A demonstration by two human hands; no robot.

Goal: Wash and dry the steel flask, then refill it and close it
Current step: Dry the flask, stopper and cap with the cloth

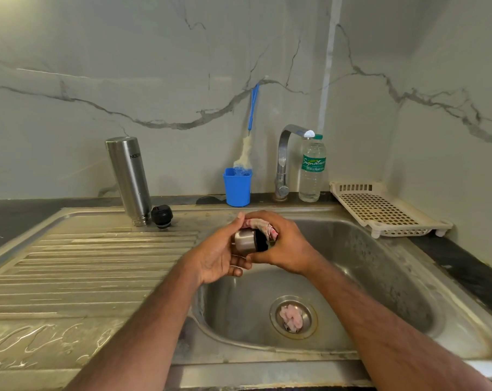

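Both hands over the sink basin (380, 277), near its far-left rim. Left hand (219, 255) cups a small steel cap (246, 241), fingers curled under and around it, open dark side facing right. Right hand (284, 244) grips a pink-white cloth (263, 225), bunched against the cap's open end and top; fingers wrapped over the cloth, fingertips hidden. Steel flask (129, 179) stands upside down, mouth on the draining board (84, 263) at its far edge, leaning slightly, well left of the hands. Black stopper (162, 216) sits just beside the flask's mouth, on its right. Blue cup (237, 187) on the far ledge behind the sink, holding a bottle brush (249, 142) with a blue handle that leans against the marble wall. Tap (284, 159) to the right of the cup, spout turned right, over a clear plastic water bottle (311, 170) with a green cap and green label, standing just beside the tap. White perforated tray (380, 210) at far right, resting across the sink's corner and the dark counter. A wad of pale pink material (291, 317) lies in the drain strainer. Water streaks on the near-left part of the draining board.
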